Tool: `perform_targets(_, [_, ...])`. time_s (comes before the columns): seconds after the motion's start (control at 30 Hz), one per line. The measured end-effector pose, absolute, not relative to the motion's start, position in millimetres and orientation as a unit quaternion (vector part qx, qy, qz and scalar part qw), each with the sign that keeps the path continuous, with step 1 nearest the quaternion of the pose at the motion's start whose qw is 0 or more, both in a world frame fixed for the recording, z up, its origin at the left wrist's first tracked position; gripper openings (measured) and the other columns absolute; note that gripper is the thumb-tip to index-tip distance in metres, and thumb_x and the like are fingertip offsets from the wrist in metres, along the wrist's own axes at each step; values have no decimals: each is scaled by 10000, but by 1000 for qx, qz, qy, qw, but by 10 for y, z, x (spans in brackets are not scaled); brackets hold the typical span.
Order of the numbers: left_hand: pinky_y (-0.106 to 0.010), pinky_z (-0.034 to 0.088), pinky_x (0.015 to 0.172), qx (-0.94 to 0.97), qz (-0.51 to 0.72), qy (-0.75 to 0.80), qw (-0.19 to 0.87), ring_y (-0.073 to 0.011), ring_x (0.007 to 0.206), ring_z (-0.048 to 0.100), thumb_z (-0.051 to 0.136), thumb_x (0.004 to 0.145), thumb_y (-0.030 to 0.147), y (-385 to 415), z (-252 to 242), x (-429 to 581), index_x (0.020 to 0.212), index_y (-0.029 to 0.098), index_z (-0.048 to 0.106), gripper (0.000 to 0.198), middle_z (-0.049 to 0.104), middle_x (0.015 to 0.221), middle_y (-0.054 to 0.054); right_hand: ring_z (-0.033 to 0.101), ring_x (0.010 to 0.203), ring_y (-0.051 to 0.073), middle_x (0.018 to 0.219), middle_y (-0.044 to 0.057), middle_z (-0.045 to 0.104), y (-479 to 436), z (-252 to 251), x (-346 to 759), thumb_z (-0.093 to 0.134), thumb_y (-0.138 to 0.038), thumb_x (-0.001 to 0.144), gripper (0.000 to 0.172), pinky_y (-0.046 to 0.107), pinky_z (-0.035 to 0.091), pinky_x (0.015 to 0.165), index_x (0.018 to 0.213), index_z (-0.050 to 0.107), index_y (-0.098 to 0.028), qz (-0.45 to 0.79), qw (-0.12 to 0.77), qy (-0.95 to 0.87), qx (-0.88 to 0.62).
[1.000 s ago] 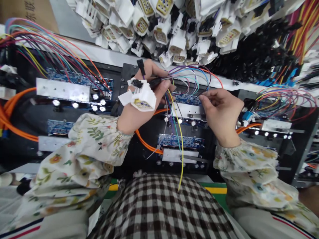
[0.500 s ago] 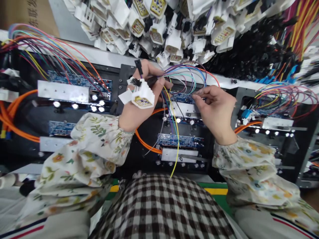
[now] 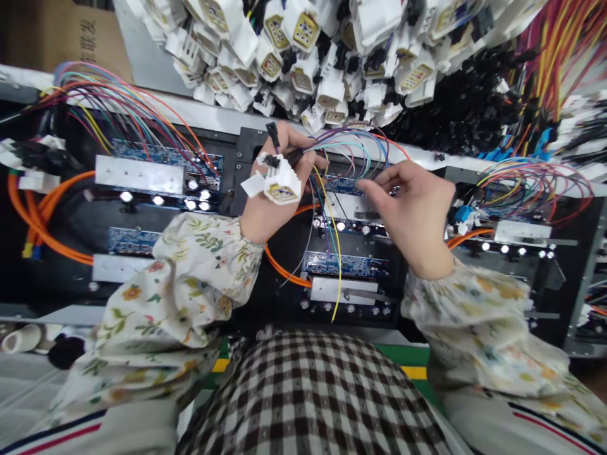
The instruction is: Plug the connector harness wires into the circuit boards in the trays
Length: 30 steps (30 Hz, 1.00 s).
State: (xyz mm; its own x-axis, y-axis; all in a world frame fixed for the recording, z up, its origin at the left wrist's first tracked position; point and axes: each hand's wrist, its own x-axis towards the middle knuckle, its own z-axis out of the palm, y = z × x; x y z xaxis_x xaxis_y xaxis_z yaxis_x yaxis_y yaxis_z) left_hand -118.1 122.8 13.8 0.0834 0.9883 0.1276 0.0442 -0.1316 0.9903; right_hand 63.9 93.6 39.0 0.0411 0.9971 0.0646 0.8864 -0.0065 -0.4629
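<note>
My left hand (image 3: pixel 260 215) is shut on a white multi-pin connector (image 3: pixel 282 183) with a yellow-faced end. A small black plug (image 3: pixel 272 134) stands up past my fingers, and a black sleeve runs from the connector through my grip. Thin coloured wires (image 3: pixel 351 144) fan out from there to the right and hang down over the panel. My right hand (image 3: pixel 412 215) hovers with its fingers apart above a blue circuit board (image 3: pixel 346 185), right beside the wires. I cannot see anything held in it.
Heaped white connectors (image 3: pixel 279 57) lie along the top, with black plastic parts (image 3: pixel 455 107) to their right. Below stands a black panel (image 3: pixel 237 145) with several blue boards, aluminium plates and orange cable (image 3: pixel 284 268). More wire bundles (image 3: pixel 531 189) lie at right.
My right hand has moved left, closer to the wires, and its fingers have spread. The whole scene has shifted slightly right in view. The left hand keeps its hold on the connector.
</note>
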Motion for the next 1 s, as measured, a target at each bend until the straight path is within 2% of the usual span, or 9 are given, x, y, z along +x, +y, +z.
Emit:
perform_targets(0.13, [-203, 544, 485, 564, 500, 455, 474, -115, 556, 661, 589, 872, 243, 1234, 154, -1201, 862, 195, 461, 137, 697, 780, -39, 590, 716, 181, 794, 51, 625, 820, 616, 599, 599, -254, 802, 95, 311, 436, 623, 806, 673, -193, 164, 110, -785, -587])
perform_targets(0.2, [-203, 549, 483, 563, 503, 447, 480, -117, 581, 667, 596, 867, 224, 1231, 169, -1209, 860, 202, 476, 122, 690, 802, -30, 584, 705, 180, 779, 55, 615, 827, 649, 647, 560, -184, 795, 91, 314, 436, 620, 792, 651, -187, 152, 100, -785, -592])
perform_targets(0.27, [-203, 554, 485, 565, 497, 448, 483, -117, 591, 671, 601, 865, 216, 1224, 170, -1214, 871, 209, 495, 106, 667, 803, -13, 574, 662, 169, 725, 39, 602, 876, 621, 684, 536, -149, 777, 97, 312, 435, 609, 800, 622, -188, 148, 138, -746, -634])
perform_targets(0.37, [-200, 556, 488, 568, 496, 463, 466, -124, 601, 679, 605, 866, 234, 1215, 141, -1220, 882, 217, 506, 101, 636, 794, -2, 541, 549, 121, 678, 0, 603, 975, 492, 635, 563, -186, 771, 55, 271, 416, 535, 808, 598, -205, 208, 236, -666, -676])
perform_targets(0.47, [-181, 543, 450, 566, 499, 466, 462, -106, 546, 661, 606, 865, 252, 1216, 128, -1234, 879, 210, 502, 113, 632, 827, -8, 480, 459, 82, 630, -24, 607, 1061, 325, 520, 628, -207, 726, 31, 243, 381, 475, 715, 600, -202, 249, 281, -639, -672])
perform_targets(0.63, [-150, 534, 452, 574, 484, 457, 476, -93, 575, 662, 601, 862, 196, 1208, 248, -1257, 864, 198, 503, 98, 621, 798, 0, 472, 468, 75, 649, -15, 642, 1126, 164, 467, 631, -188, 702, 40, 240, 381, 499, 665, 620, -180, 247, 292, -647, -660])
perform_targets(0.8, [-188, 552, 452, 558, 497, 437, 500, -106, 604, 661, 602, 842, 157, 1184, 281, -1238, 856, 226, 499, 125, 602, 783, 12, 502, 513, 98, 635, -11, 643, 1152, 125, 490, 639, -212, 715, 78, 262, 388, 541, 647, 614, -183, 236, 267, -669, -652])
perform_targets(1.0, [-264, 585, 573, 594, 503, 461, 427, -164, 765, 682, 626, 832, 204, 1226, 127, -1248, 892, 242, 536, 114, 645, 801, -15, 525, 544, 108, 651, -5, 652, 1188, 204, 489, 669, -224, 725, 93, 272, 411, 579, 657, 616, -187, 256, 236, -677, -649])
